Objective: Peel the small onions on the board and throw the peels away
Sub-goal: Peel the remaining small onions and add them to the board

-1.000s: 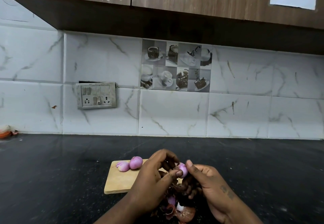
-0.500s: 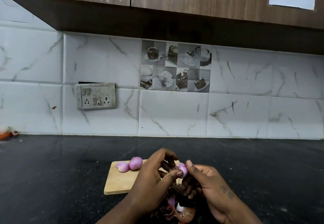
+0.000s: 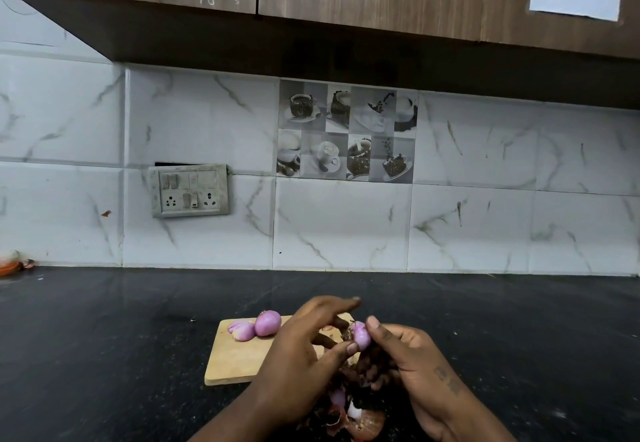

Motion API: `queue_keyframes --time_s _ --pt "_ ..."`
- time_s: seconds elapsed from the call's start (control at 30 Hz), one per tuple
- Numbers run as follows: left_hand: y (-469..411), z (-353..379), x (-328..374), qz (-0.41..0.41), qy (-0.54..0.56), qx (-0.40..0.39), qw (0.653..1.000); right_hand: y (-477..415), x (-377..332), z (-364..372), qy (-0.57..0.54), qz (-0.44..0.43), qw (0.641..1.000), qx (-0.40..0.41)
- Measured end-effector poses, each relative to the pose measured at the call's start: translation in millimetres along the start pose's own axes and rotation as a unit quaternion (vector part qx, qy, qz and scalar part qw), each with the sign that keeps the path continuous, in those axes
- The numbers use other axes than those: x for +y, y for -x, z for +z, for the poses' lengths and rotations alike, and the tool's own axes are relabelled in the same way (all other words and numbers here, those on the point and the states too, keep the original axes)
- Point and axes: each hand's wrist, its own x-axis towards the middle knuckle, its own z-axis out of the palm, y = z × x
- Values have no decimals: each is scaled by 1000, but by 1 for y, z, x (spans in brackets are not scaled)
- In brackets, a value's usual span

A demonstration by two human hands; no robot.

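Note:
A small purple onion (image 3: pixel 360 336) is held above the wooden cutting board (image 3: pixel 239 355). My right hand (image 3: pixel 408 362) grips it with thumb and fingers. My left hand (image 3: pixel 304 348) pinches at the same onion with its thumb tip, its fingers spread above. Two peeled purple onions (image 3: pixel 258 327) lie side by side on the board's far left corner. A heap of brown and pink peels (image 3: pixel 349 414) lies on the counter below my hands, partly hidden by them.
The board lies on a black stone counter (image 3: pixel 104 337) against a white marble-tiled wall. A switch and socket plate (image 3: pixel 189 190) is on the wall at left. An orange object (image 3: pixel 10 263) sits at the far left edge. Wooden cabinets hang overhead.
My left hand's fingers have lifted and spread a little above the onion. The onion and my right hand stay in nearly the same place.

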Motion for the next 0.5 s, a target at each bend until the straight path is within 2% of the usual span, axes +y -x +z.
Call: queue_keyframes --time_s 0.07,0.23,0.4,0.5 --pt "-1 1 -1 16 -19 0 1000 0 -1 0 0 -3 1000 2" --pt "-2 2 -10 46 -49 60 996 -1 0 -1 -3 3 1000 7" --pt "-3 3 -10 84 -85 63 991 -1 1 -2 -28 9 1000 3" --pt "-3 1 -8 68 -91 77 991 -3 0 -3 -59 11 998 15"
